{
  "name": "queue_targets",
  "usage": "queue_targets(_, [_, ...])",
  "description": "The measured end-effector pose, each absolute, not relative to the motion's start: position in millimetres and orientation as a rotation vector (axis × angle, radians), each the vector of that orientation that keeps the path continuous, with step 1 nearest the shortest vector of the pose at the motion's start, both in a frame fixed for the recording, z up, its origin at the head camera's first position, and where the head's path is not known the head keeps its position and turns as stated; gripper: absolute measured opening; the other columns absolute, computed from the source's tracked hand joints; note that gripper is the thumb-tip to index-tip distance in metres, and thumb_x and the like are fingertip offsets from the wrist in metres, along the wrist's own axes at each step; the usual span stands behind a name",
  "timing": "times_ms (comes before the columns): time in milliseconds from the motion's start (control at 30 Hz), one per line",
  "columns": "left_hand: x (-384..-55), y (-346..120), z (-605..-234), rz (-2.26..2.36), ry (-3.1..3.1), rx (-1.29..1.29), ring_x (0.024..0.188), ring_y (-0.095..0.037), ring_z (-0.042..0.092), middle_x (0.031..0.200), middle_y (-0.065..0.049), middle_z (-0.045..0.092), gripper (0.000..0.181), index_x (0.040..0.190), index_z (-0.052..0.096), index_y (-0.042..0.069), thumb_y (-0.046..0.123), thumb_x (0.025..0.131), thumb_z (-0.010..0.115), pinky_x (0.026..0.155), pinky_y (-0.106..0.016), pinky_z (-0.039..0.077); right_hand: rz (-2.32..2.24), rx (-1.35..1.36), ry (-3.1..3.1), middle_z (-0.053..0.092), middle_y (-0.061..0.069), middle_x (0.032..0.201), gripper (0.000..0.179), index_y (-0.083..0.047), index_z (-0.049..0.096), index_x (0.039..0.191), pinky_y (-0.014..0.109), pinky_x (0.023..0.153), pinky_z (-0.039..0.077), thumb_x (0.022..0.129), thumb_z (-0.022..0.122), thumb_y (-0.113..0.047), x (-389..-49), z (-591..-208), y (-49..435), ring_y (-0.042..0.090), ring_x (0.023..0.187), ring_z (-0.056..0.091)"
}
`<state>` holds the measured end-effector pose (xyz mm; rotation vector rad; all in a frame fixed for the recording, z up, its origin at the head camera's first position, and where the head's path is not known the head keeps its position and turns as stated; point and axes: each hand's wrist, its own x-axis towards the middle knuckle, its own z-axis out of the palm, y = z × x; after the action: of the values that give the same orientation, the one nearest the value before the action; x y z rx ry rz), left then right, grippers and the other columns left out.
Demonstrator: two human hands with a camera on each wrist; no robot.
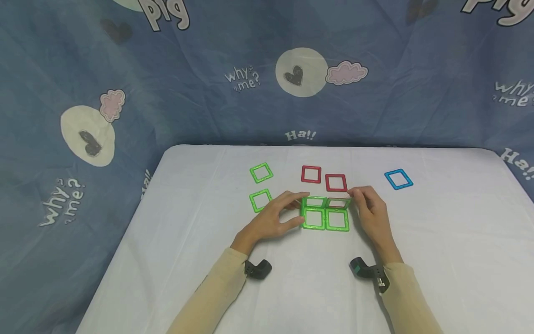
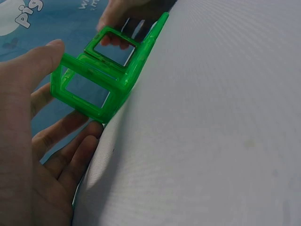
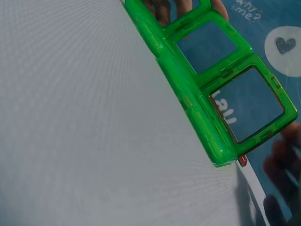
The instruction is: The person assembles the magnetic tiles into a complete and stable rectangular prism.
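Note:
Several green square magnetic tiles stand joined: two flat front tiles (image 1: 337, 228) lie on the table, with upright tiles along their back and one upright at the left end. My left hand (image 1: 273, 218) holds the left upright tile (image 2: 87, 77), thumb at its near edge and fingers reaching round behind. At the back right corner, my right hand (image 1: 369, 211) pinches the outer edge of the right back tile (image 3: 254, 103). The right wrist view shows only part of that hand, dark at the edge.
Two loose green tiles (image 1: 261, 172) lie to the left. Behind the joined tiles are two red tiles (image 1: 311, 181), and a blue tile (image 1: 398, 187) lies farther right. A white cloth covers the table (image 1: 450, 232); a blue printed curtain (image 1: 187, 102) hangs behind.

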<state>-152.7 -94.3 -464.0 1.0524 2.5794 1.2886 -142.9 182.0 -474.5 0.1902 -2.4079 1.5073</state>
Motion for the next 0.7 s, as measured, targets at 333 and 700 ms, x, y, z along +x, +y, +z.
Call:
queue_targets(333, [-152.5, -94.1, -463.4, 1.282, 2.58, 1.041, 0.109, -0.008, 0.057, 0.12, 0.008, 0.054, 0.059, 0.142, 0.041, 0.027, 0.033, 0.088, 0.065, 0.1, -0.028, 0.046, 1.293, 0.225, -2.553, 0.057, 0.01, 0.127, 0.028, -0.009, 0.06, 0.122, 0.051, 0.108, 0.033, 0.096, 0.049, -0.005, -146.8, -476.9, 184.9, 0.03, 0.127, 0.044])
queue_targets(700, [-152.5, -93.7, -462.6, 1.275, 2.588, 1.046, 0.108, -0.009, 0.057, 0.121, 0.007, 0.054, 0.059, 0.142, 0.042, 0.025, 0.033, 0.088, 0.066, 0.099, -0.029, 0.047, 1.114, 0.376, -2.649, 0.052, 0.008, 0.137, 0.042, -0.013, 0.058, 0.128, 0.059, 0.106, 0.026, 0.091, 0.049, 0.004, -147.1, -477.6, 183.8, 0.032, 0.135, 0.034])
